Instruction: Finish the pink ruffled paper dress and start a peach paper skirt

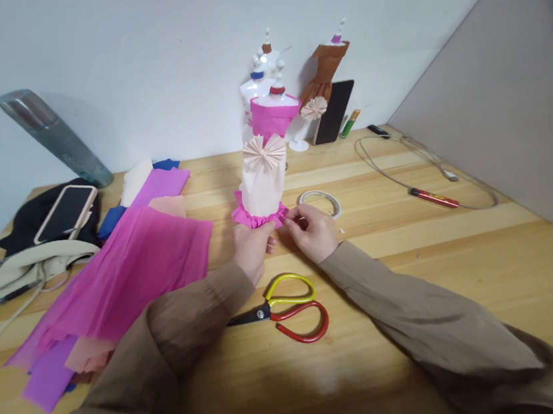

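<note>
A miniature dress form (272,110) stands in front of me, dressed in a pink bodice, a pale skirt (261,188) and a pleated cream bow (264,153). Around the skirt's bottom runs a gathered pink ruffle (258,220). My left hand (255,246) grips the front of this ruffle, thumb against it. At the ruffle's right end, my right hand (312,229) pinches the edge between thumb and forefinger. Yellow-and-red-handled scissors (296,307) lie just below both hands, their blade tips partly hidden by my left sleeve. A roll of tape (332,201) lies behind my right hand.
Pink, purple and peach crepe paper (148,270) spreads on the left, beside a phone (66,212) on dark cloth. A spray bottle (53,137) leans on the wall. More dress forms, one in brown (329,63), stand behind. A red pen-like tool (434,198) with a cable lies right.
</note>
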`<state>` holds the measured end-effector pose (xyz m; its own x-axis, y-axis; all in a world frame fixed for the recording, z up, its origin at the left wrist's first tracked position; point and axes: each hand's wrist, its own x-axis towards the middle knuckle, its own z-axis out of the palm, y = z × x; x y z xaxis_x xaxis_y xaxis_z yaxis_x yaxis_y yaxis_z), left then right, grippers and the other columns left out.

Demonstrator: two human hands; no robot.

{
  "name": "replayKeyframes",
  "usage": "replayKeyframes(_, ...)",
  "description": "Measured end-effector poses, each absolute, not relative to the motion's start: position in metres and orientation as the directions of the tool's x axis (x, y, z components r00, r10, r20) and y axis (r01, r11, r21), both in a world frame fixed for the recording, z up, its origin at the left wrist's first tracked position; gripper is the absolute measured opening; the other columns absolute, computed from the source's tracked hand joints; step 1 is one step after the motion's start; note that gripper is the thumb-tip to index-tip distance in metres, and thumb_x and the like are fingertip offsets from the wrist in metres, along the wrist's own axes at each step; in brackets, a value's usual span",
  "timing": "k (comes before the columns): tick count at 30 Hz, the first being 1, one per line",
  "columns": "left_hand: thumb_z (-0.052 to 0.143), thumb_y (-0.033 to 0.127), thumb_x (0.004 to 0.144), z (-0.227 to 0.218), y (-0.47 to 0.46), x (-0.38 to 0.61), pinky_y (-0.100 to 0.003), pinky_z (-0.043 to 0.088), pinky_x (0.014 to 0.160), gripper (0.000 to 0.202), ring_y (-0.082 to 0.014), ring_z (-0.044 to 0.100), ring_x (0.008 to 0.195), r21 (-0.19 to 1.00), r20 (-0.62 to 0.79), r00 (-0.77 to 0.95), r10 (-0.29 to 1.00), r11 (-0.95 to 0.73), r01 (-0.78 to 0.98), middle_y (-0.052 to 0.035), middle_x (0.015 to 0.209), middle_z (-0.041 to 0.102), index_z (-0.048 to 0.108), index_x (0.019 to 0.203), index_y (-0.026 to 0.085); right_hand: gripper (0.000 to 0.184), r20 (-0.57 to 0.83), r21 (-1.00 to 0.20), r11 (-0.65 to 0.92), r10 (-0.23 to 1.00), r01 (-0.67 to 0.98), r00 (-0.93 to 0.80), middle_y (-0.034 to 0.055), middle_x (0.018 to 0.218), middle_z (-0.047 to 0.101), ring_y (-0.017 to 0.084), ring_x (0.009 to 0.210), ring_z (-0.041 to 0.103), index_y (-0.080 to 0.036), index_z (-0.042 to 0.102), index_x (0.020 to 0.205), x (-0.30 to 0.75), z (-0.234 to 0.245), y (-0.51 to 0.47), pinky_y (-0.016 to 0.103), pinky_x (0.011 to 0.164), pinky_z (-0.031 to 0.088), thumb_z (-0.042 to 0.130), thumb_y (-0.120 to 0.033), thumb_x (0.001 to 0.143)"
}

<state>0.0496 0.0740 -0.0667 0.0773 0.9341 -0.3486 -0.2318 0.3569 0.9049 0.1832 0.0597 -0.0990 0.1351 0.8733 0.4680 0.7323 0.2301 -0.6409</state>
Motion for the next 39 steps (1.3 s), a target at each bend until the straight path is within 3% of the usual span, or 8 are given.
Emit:
replayKeyframes(7,0.073,0.012,0.071,-0.067,0.074,0.050,-0.019,0.043,0.044,0.012,-0.0082,0.057,0.046,0.883,-0.368,0.121,0.922,0.387,-0.265,-0.0010,0.061,0.065,0.065,0.080,0.012,0.013,0.491,-0.629,0.257,0.863,0.733,0.119,0.0027,0.063,0.059,0.015,0.056,0.050,-0.021,0.053,0.065,0.177,-0.093,0.053,0.030,0.059,0.042,0.055,-0.023,0.078)
replayKeyframes(12,0.069,0.008,0.074,-0.066,0.075,0.050,-0.018,0.041,0.043,0.006,-0.0069,0.055,0.044,0.870,-0.369,0.147,0.918,0.397,-0.292,-0.0004,0.058,0.064,0.066,0.078,0.011,0.012,0.506,-0.606,0.283,0.858,0.743,0.086,0.0015,0.062,0.056,0.014,0.056,0.049,-0.021,0.052,0.066,0.177,-0.094,0.054,0.029,0.056,0.041,0.055,-0.023,0.077)
replayKeyframes(22,0.064,0.003,0.074,-0.068,0.075,0.050,-0.017,0.039,0.039,0.012,-0.0064,0.054,0.043,0.881,-0.359,0.129,0.924,0.381,-0.281,0.0002,0.061,0.065,0.064,0.083,0.011,0.007,0.533,-0.552,0.275,0.843,0.788,0.079,0.0027,0.066,0.057,0.017,0.058,0.051,-0.022,0.050,0.069,0.180,-0.109,0.071,0.031,0.057,0.040,0.055,-0.020,0.073)
replayKeyframes(39,0.065,0.003,0.076,-0.067,0.078,0.040,-0.018,0.044,0.047,0.006,-0.0081,0.058,0.048,0.800,-0.438,0.224,0.871,0.491,-0.343,-0.0028,0.059,0.065,0.065,0.076,0.010,0.008,0.566,-0.529,0.371,0.824,0.764,-0.008,0.0048,0.069,0.062,0.019,0.064,0.056,-0.021,0.057,0.070,0.182,-0.112,0.067,0.032,0.062,0.043,0.051,-0.016,0.073)
